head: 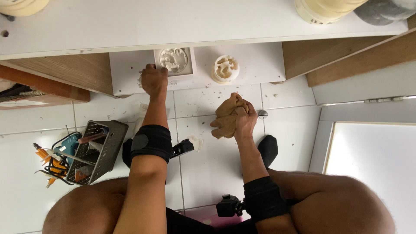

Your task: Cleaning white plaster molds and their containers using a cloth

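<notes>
Tan clay lump [227, 116], clamped in the right hand [245, 121] above the tiled floor [208, 169], apart from the white board [255, 65]. Left hand [154, 80] closed in a fist on the board's near edge, beside a square white mould [174, 60]; whether it holds anything cannot be told. Round clay-filled mould [225, 68] near the board's middle. Risk: soft clay could sag or crumble, adding to scattered crumbs. Mesh tool basket [102, 149] at the left.
</notes>
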